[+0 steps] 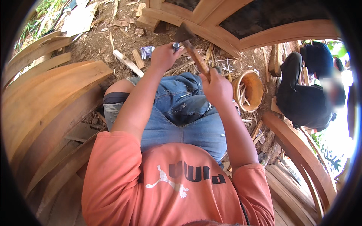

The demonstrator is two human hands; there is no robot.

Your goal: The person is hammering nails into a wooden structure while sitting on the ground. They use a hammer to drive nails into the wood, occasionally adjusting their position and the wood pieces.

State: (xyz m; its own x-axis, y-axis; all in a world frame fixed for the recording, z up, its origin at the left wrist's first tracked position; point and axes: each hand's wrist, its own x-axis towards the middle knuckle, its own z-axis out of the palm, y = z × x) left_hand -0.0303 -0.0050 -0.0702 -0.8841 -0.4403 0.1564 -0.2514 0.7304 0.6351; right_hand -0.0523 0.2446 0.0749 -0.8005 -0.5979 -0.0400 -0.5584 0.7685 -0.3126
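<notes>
My left hand (163, 57) is closed in a fist around an upright tool with a round, metal-ringed end (176, 46), like the butt of a chisel. Its lower part is hidden by the fist. In my right hand (218, 89) is a hatchet (197, 58), gripped low on its worn wooden handle. Its dark, wedge-shaped metal head (184, 33) is slightly blurred and sits just beyond the left fist, close to the capped end. Both hands are above the far side of my lap, in front of a curved wooden frame (226, 35) with dark panels.
A yellowish bucket (260, 90) holding wood sticks stands right of my knee. Curved planks (56, 101) are stacked at left, with more curved timber (301, 154) at right. Chips and offcuts (128, 63) litter the dirt. Another person in dark clothes (301, 101) sits at right.
</notes>
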